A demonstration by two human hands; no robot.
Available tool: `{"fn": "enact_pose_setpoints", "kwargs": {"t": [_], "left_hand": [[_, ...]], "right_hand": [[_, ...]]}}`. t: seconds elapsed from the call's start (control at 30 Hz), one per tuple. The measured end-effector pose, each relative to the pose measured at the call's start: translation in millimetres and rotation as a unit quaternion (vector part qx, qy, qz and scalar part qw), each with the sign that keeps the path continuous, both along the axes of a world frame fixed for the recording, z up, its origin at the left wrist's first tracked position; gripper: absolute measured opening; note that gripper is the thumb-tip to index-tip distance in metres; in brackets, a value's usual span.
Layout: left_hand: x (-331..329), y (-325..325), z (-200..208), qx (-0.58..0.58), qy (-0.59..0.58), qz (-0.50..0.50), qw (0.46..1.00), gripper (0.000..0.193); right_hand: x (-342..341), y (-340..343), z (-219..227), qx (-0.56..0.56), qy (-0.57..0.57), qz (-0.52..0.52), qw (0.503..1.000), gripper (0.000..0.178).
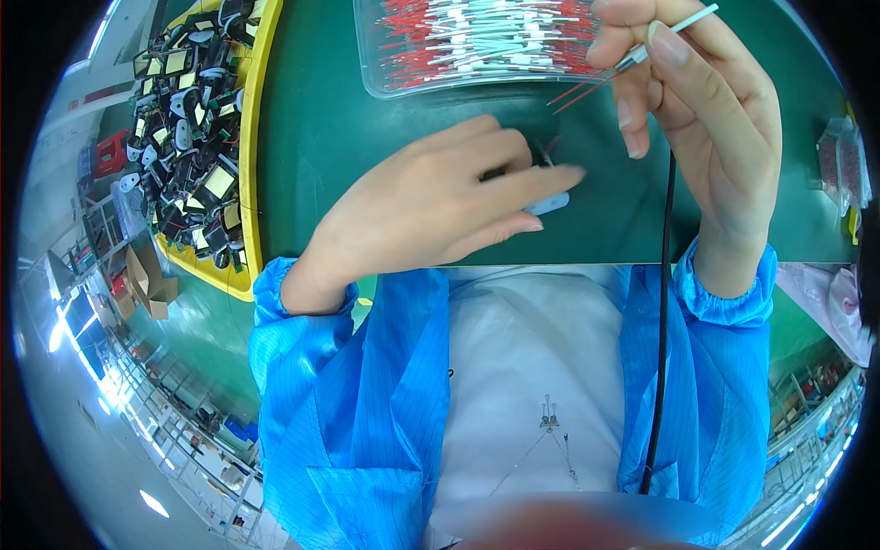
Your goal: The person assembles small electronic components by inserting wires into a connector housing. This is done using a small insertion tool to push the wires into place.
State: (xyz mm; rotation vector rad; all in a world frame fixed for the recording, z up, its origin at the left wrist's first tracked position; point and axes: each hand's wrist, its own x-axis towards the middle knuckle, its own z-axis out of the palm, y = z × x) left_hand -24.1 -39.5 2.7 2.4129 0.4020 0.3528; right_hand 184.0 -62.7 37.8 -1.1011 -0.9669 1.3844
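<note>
Over the green mat, my left hand is curled round a small grey-and-black plastic device. Its light grey end shows between thumb and forefinger, and a short reddish wire stands up beyond it; the fingers hide most of the rest. Raised at the upper right, my right hand pinches a thin white stick-like part between thumb and fingers. Two thin red leads run from its lower end down toward the left hand, with a gap between them and the device.
A clear tray of white sticks with red leads stands at the far edge. To the left, a yellow bin is heaped with black-and-grey devices. A black cable hangs beside my right forearm. At far right sits a clear container of small dark-red pieces.
</note>
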Motion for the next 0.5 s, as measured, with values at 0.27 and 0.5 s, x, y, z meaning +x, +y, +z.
{"fn": "enact_pose_setpoints", "kwargs": {"t": [0.27, 0.5], "left_hand": [[4.9, -1.6, -9.0, -0.117, -0.043, 0.155, 0.980, 0.026], [40.1, -18.7, -14.9, -0.018, -0.124, 0.266, 0.956, 0.034]], "right_hand": [[-16.7, -5.7, 17.5, -0.011, -0.053, -0.146, 0.988, 0.029], [-4.8, 0.5, 9.9, 0.039, -0.027, -0.121, 0.992, 0.023]]}}
